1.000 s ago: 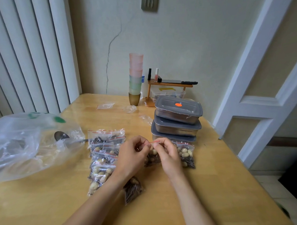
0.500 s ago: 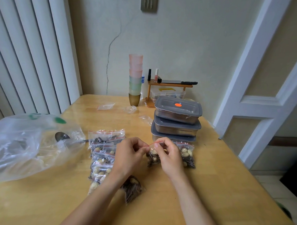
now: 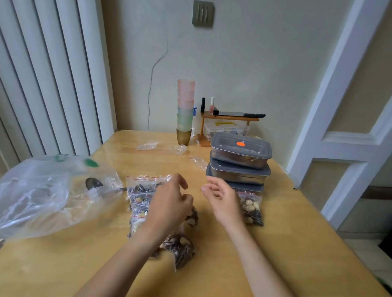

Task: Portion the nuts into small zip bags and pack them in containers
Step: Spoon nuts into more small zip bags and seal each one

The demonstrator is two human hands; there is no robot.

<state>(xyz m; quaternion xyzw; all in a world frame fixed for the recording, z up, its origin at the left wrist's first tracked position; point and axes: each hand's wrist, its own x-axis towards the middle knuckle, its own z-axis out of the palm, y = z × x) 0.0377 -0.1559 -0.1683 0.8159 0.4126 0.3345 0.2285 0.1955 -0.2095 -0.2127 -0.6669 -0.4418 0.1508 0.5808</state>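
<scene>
My left hand (image 3: 170,204) has its lower fingers curled over a small zip bag of nuts (image 3: 193,217), whose top is hidden under them; thumb and forefinger are raised. Apart from it, my right hand (image 3: 221,198) hovers with relaxed fingers and holds nothing. A pile of filled zip bags (image 3: 140,194) lies left of my left hand. One more filled bag (image 3: 251,209) lies by my right wrist, and another (image 3: 182,248) under my left forearm. Three lidded steel containers (image 3: 240,171) are stacked behind my right hand.
A big clear plastic bag (image 3: 36,198) with a spoon (image 3: 93,184) at its mouth fills the table's left side. Empty small bags (image 3: 147,145) lie farther back. Stacked cups (image 3: 186,108) and a small wooden shelf (image 3: 229,119) stand against the wall. The table's edge runs along the right.
Both hands were pinching the bag's zip strip together. Now they have parted: the right hand has let go and lifted, and the bag has sunk towards the left hand.
</scene>
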